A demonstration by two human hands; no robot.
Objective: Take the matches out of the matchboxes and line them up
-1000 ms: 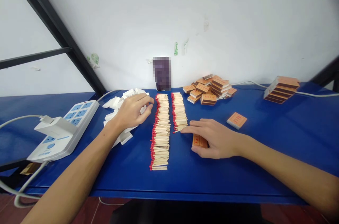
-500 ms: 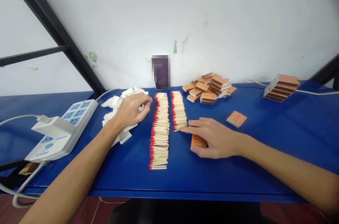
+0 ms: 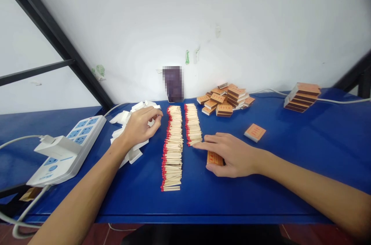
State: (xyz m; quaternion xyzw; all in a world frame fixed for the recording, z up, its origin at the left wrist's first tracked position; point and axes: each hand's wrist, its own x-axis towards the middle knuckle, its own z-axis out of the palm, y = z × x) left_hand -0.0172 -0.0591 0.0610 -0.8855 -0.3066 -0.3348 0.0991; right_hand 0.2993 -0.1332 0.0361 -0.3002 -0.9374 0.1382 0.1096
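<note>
Only the view has shifted slightly since the earlier frame; the left hand (image 3: 141, 124) and right hand (image 3: 232, 156) keep their places against the matches (image 3: 173, 136). On the left of the table (image 3: 249, 194) lies a power strip (image 3: 84, 133). Right of it is a heap of white pieces (image 3: 124, 117), with the left hand over its right side. Thumb and fingers are loosely curled; whether they pinch anything I cannot say. Next comes the long row (image 3: 172, 160), red heads left, a blurred panel (image 3: 174, 82) beyond its far end. The short row (image 3: 193, 127) lies just right, ending farther off. In my judgement, good work here calls for light fingertip pressure, sticks parallel and heads in line, the wrist clear of both rows. The right hand is spread wide over a box (image 3: 213, 159), thumb at its near side, index stretched to the short row's near end, at the nearmost matches. Whether the box is gripped or merely covered is not shown. Farther right: a pile of boxes (image 3: 228, 100), a lone box (image 3: 255, 132) and a stack (image 3: 303, 98).
</note>
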